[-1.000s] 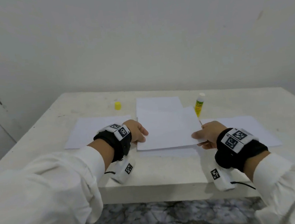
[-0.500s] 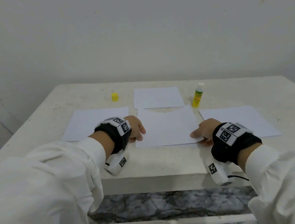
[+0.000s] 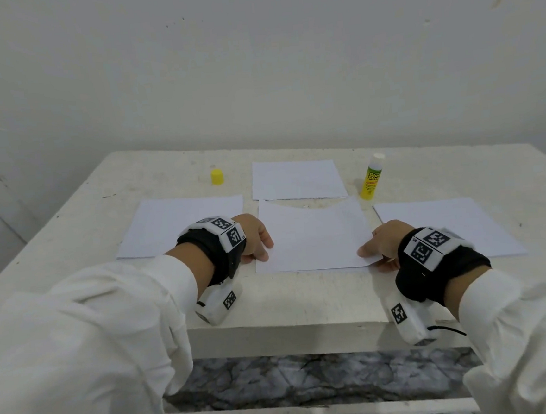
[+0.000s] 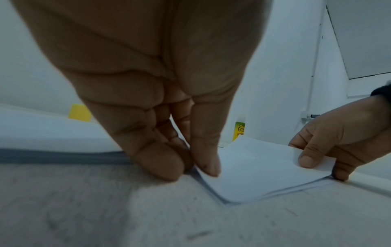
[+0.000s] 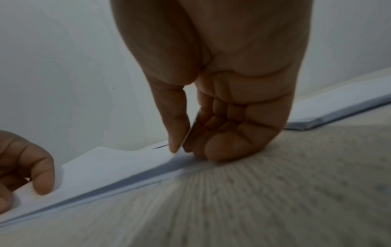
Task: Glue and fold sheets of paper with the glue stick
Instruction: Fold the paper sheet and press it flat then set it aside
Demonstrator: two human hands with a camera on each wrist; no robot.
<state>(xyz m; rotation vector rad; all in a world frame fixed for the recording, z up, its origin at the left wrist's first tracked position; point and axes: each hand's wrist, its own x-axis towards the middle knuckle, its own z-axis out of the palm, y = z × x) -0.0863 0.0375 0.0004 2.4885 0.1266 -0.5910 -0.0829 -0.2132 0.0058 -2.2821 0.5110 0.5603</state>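
Both hands pinch the near corners of a folded sheet point(image 3: 310, 236) that lies on the desk point(image 3: 273, 302) in front of the person. The left hand point(image 3: 254, 238) has its thumb on top of the near left corner and curled fingers beside and under it; the right hand point(image 3: 385, 241) nips the near right corner between thumb and fingers — the upper layer there is lifted a little off the lower one. The sheet's far edge is uneven, with a shallow dip in the middle. Three more sheets lie flat around it: a left sheet point(image 3: 180, 223), a far sheet point(image 3: 297, 180) and a right sheet point(image 3: 448, 227). The glue stick point(image 3: 372, 178) stands upright and uncapped — just beyond the folded sheet's far right corner. Its yellow cap point(image 3: 217, 176) stands well apart, left of the far sheet.
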